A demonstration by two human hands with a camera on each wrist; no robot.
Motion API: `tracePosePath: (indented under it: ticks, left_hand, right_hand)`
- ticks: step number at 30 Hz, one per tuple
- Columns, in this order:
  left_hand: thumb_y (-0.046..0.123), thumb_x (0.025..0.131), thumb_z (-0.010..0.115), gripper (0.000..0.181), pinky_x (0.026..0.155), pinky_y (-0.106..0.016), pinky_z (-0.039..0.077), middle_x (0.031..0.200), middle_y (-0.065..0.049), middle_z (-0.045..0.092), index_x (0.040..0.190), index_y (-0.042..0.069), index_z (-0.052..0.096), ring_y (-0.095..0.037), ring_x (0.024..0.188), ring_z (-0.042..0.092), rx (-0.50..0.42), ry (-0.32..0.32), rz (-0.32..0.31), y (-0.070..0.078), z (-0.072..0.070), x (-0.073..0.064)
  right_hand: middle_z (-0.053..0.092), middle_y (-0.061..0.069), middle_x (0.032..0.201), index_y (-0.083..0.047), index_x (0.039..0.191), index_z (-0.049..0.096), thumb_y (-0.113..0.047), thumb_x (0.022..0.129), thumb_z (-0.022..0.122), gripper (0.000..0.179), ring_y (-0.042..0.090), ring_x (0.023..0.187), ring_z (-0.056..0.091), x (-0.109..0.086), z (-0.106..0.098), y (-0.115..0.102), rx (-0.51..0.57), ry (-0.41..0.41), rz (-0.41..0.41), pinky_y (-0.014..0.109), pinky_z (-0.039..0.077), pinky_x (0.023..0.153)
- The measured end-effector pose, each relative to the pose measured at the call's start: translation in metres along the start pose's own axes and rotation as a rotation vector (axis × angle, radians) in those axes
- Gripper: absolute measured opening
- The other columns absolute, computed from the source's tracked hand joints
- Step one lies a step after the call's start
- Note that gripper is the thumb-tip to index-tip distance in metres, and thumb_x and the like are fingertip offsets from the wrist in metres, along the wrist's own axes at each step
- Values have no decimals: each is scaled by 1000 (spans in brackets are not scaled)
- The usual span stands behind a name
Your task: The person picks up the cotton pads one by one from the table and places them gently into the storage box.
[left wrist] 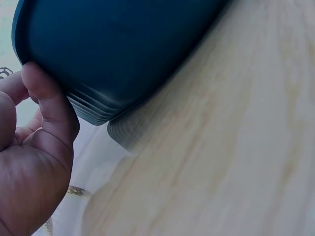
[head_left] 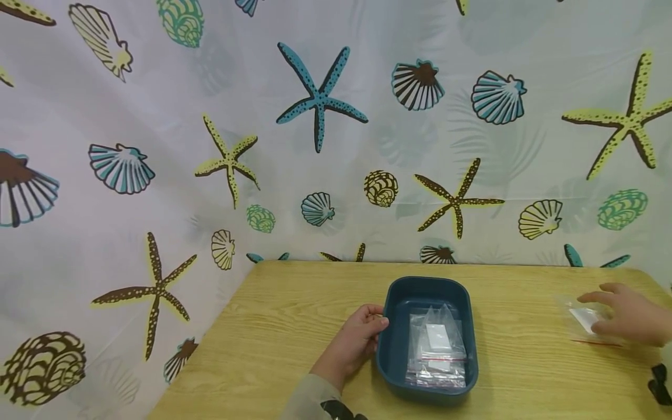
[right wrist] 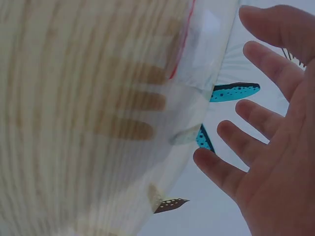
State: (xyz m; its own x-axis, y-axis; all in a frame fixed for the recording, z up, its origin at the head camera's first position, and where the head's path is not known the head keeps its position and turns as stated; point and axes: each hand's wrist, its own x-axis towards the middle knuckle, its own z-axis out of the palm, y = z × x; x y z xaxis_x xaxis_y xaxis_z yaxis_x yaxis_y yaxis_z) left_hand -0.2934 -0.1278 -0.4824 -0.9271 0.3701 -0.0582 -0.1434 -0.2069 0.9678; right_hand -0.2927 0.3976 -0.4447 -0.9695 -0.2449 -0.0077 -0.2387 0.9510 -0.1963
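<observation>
My left hand (head_left: 357, 338) grips the left rim of a dark blue rectangular bin (head_left: 385, 364). Close up in the left wrist view, a digit of the left hand (left wrist: 37, 162) presses on the bin's ribbed outer wall (left wrist: 123, 54). Several clear zip bags (head_left: 441, 350) with red seal strips lie stacked inside, the top one with a white rectangle in it. At the right of the table, my right hand (head_left: 627, 315) hovers with spread fingers over another clear zip bag (head_left: 584, 318), which also has a white piece and a red strip. Nothing is held in the right hand (right wrist: 275, 128).
The wood-grain table (head_left: 294, 291) runs back to a white curtain (head_left: 336, 175) printed with starfish and shells. This curtain also hangs along the left side of the table. The bin stands between the two hands, near the table's front.
</observation>
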Motion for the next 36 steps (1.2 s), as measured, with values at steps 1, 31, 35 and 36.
tracePosePath:
  ticks: [1,31,35,36]
  left_hand:
    - [8,101,61,33,56,-25,43,89,-5,56,128,-4,45,-12,66,49,0,2,-4,0,0,0]
    - [8,102,59,30,54,-23,41,87,-3,55,127,-1,47,-11,64,48,33,-8,4,-4,0,1]
    - [7,101,59,29,54,-24,41,87,-3,55,127,-2,47,-11,64,48,34,1,2,-6,-1,2]
    - [7,101,59,29,54,-24,41,87,-3,55,127,-2,47,-11,64,48,32,4,0,-6,-2,2]
  right_hand:
    - [35,53,126,4,123,64,-28,78,79,57,70,112,38,-1,1,2,5,-8,-1,74,41,83]
    - [28,57,126,7,134,52,-61,80,77,90,73,114,33,-5,13,11,75,-188,125,78,35,88]
    - [31,55,125,6,133,53,-60,79,78,89,71,113,35,-5,15,10,87,-186,121,77,36,89]
    - [31,54,126,7,134,53,-60,78,79,91,71,114,35,-5,15,10,96,-191,125,77,36,89]
